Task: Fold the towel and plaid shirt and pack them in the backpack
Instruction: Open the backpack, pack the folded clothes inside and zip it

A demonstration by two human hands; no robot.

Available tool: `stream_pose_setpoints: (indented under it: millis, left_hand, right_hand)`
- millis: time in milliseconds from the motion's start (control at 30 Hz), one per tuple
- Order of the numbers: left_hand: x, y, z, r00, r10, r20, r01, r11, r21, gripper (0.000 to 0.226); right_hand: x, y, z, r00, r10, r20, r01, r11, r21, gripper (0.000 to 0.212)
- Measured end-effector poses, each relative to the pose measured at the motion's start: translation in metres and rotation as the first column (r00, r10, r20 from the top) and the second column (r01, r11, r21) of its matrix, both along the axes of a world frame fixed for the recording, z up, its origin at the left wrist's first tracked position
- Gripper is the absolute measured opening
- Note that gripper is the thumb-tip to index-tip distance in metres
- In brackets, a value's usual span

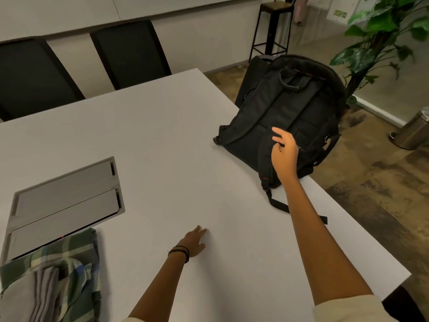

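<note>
At the right edge of the table point(162, 140), backpack point(287, 112) lies straps up, long axis running away, handle end farthest; right hand point(284, 156) pinches a strap of it; left hand point(193, 242) rests flat, fingers straight

The backpack point(290, 117) lay on the bench point(162, 135) at 1 o'clock, by its far right corner, with the right hand point(284, 156) curled on its near strap. The left hand point(193, 241) rested flat on the bench at 6 o'clock. At 8 o'clock the towel point(27, 296) lay on the shirt point(79, 252), which overlapped the near edge of a panel point(65, 201) set in the bench at 9 o'clock
</note>
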State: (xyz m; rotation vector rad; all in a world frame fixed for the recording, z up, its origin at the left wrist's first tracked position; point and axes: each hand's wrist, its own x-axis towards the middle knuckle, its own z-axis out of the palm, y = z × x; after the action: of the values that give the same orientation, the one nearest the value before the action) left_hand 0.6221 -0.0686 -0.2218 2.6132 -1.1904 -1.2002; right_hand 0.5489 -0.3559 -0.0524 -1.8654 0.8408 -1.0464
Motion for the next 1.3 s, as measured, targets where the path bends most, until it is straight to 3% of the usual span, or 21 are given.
stream_pose_setpoints:
  millis: [133, 267, 467, 667, 833, 967, 1133, 1200, 1300]
  left_hand:
    - [0.013, -0.038, 0.025, 0.999, 0.045, -0.008, -0.045, 0.994, -0.103, 0.058]
    - [0.028, -0.099, 0.068, 0.999, 0.039, 0.007, -0.035, 0.953, -0.301, 0.055]
    - [0.025, -0.199, 0.138, 0.986, 0.113, -0.123, -0.166, 0.752, -0.638, 0.053]
    - [0.038, -0.260, 0.179, 0.989, 0.083, -0.124, -0.148, 0.674, -0.724, 0.052]
    - [0.058, -0.289, 0.192, 0.996, 0.048, -0.069, -0.083, 0.697, -0.712, 0.052]
    - [0.076, -0.308, 0.207, 0.999, 0.035, 0.016, -0.012, 0.694, -0.720, 0.055]
    - [0.087, -0.328, 0.230, 0.995, 0.012, 0.094, 0.061, 0.683, -0.728, 0.058]
    - [0.090, -0.331, 0.239, 0.994, 0.016, 0.110, 0.071, 0.675, -0.734, 0.058]
    - [0.094, -0.332, 0.249, 0.993, 0.028, 0.112, 0.065, 0.669, -0.740, 0.059]
  right_hand:
    - [0.003, -0.044, 0.018, 0.992, -0.111, 0.055, 0.111, 0.994, -0.004, 0.046]
    - [0.005, -0.089, 0.028, 0.966, -0.254, 0.043, 0.254, 0.967, 0.010, 0.053]
    - [0.014, -0.156, 0.032, 0.912, -0.386, -0.138, 0.392, 0.920, 0.017, 0.069]
    - [0.017, -0.198, 0.024, 0.839, -0.410, -0.359, 0.410, 0.909, -0.079, 0.088]
    - [0.013, -0.233, 0.024, 0.878, -0.343, -0.333, 0.410, 0.898, 0.156, 0.098]
    - [0.005, -0.249, 0.023, 0.844, -0.362, -0.395, 0.428, 0.900, 0.089, 0.070]
    - [0.005, -0.249, 0.011, 0.883, -0.363, -0.298, 0.407, 0.908, 0.097, 0.032]
    - [0.011, -0.243, 0.008, 0.917, -0.300, -0.263, 0.349, 0.923, 0.163, 0.028]
    - [0.019, -0.233, 0.013, 0.912, -0.357, -0.202, 0.395, 0.896, 0.202, 0.035]
